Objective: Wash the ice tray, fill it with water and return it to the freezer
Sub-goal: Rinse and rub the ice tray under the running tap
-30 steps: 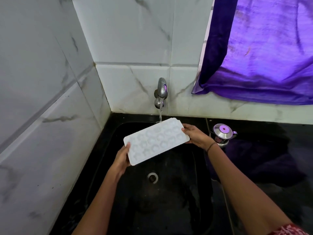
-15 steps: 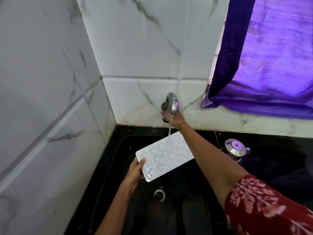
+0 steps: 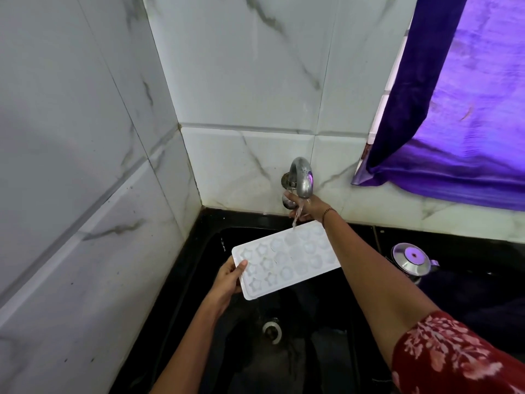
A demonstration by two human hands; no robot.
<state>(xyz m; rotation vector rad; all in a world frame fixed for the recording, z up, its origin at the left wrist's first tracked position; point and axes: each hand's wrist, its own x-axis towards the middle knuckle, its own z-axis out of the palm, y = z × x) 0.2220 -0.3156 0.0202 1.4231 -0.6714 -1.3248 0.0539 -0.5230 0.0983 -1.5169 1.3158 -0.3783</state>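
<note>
Two hands are busy, we see. Our left hand (image 3: 227,282) grips the white ice tray (image 3: 287,261) by its near end, over the black sink (image 3: 216,251). Our right hand (image 3: 308,207) wraps around the tap (image 3: 301,177), and water (image 3: 297,216) falls on the tray's far edge.

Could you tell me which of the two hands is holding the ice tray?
The left hand holds the ice tray by its near-left end; the right hand is at the tap.

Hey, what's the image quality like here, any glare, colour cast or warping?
Head view: wide-angle warping bows the marble wall tiles; the backlit purple curtain throws violet reflections on the chrome tap and the steel pot lid; the black sink is murky, its detail lost; the white plastic ice tray stays sharp.
</note>
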